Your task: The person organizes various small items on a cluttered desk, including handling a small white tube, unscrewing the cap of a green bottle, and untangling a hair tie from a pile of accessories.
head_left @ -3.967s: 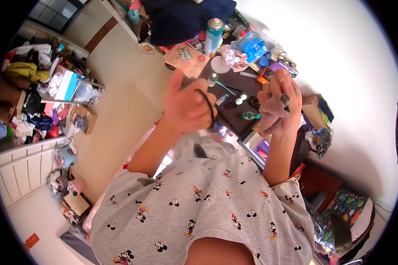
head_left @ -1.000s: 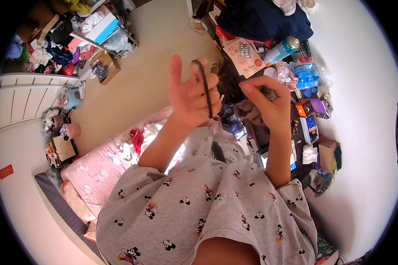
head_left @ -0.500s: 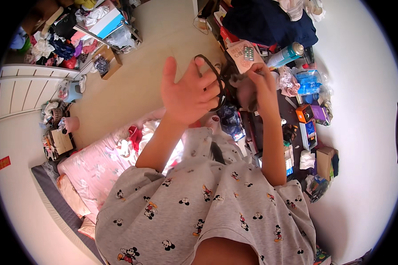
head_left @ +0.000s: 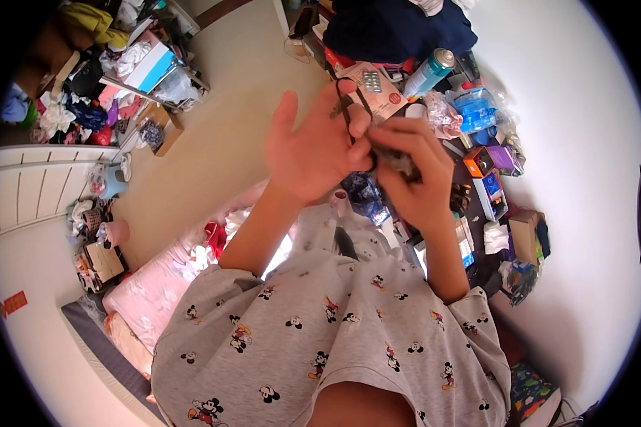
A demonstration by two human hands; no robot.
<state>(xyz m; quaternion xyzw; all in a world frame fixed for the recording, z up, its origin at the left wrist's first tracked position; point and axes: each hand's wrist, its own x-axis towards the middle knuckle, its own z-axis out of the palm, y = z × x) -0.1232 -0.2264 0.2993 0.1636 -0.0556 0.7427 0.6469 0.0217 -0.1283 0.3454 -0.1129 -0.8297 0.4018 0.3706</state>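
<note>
A thin black loop (head_left: pixel 343 107), apparently a band, is hooked on the bent fingers of my left hand (head_left: pixel 303 153), whose thumb stretches away from them. My right hand (head_left: pixel 424 171) has come up against those fingertips, its own fingers curled together. A dark greyish piece (head_left: pixel 397 161) shows between the right thumb and fingers; motion blur hides what it is and whether it joins the loop. Just beyond the hands lies a pale pink book (head_left: pixel 386 99) with a silvery blister pack of pills (head_left: pixel 371 81) on top.
To the right, a crowded dark desk holds a blue-green spray can (head_left: pixel 430 74), a blue plastic pack (head_left: pixel 475 110), an orange box (head_left: pixel 479 162) and dark blue clothing (head_left: pixel 399 32). A pink bed (head_left: pixel 153 288) stands at the lower left. Heaped clothes (head_left: pixel 78 107) fill shelves at the far left.
My right hand has moved left, from beside the book to the left fingertips, and is closed there. The left hand keeps the loop. The view has shifted slightly.
</note>
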